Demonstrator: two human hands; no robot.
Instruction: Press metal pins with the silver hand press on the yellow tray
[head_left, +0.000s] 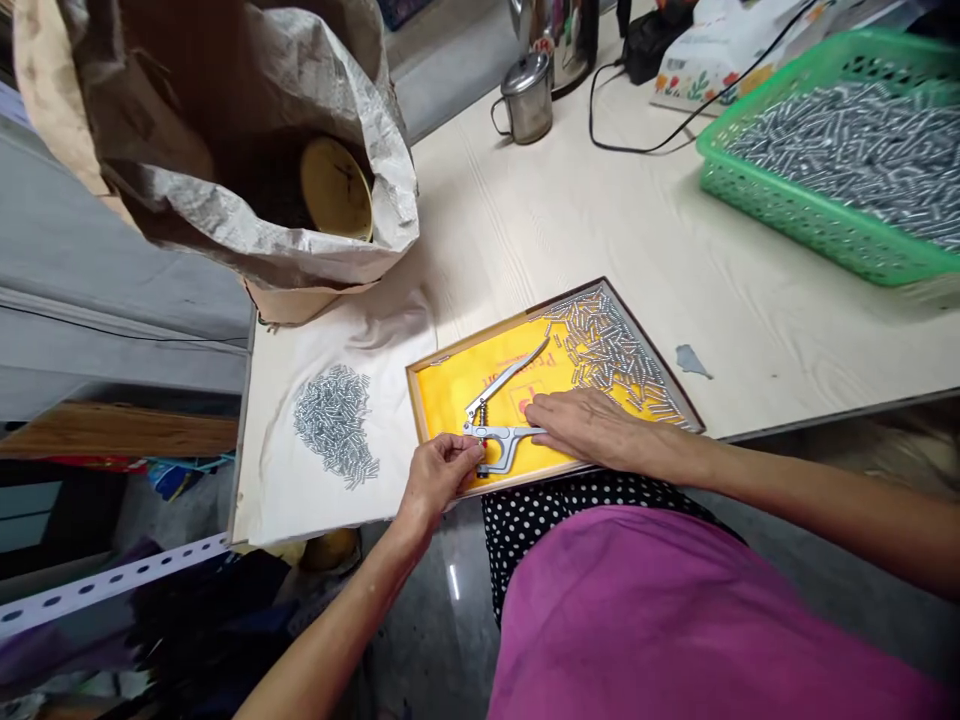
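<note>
A pair of grey metal hand pliers [510, 448] with a spring lies in a shallow tray [420, 405] lined with yellow, its two handles spread wide apart. My right hand [589, 425] rests over the end of the lower handle, fingers bent round it. At the jaw end, my left hand [442, 468] pinches with thumb and forefinger; whatever is between them is too small to make out. Many small silvery metal pins [611, 345] fill the tray's far right side. Left of the tray, a pile of similar small pins [335, 420] lies on a white cloth [274, 490].
A large open paper-and-plastic sack [300, 265] with a round yellowish container [337, 190] inside stands at the upper left. A green basket [795, 225] full of metal pins sits at the right. Behind are a lidded metal cup [527, 100], a black cable [637, 150] and a tissue pack [694, 80].
</note>
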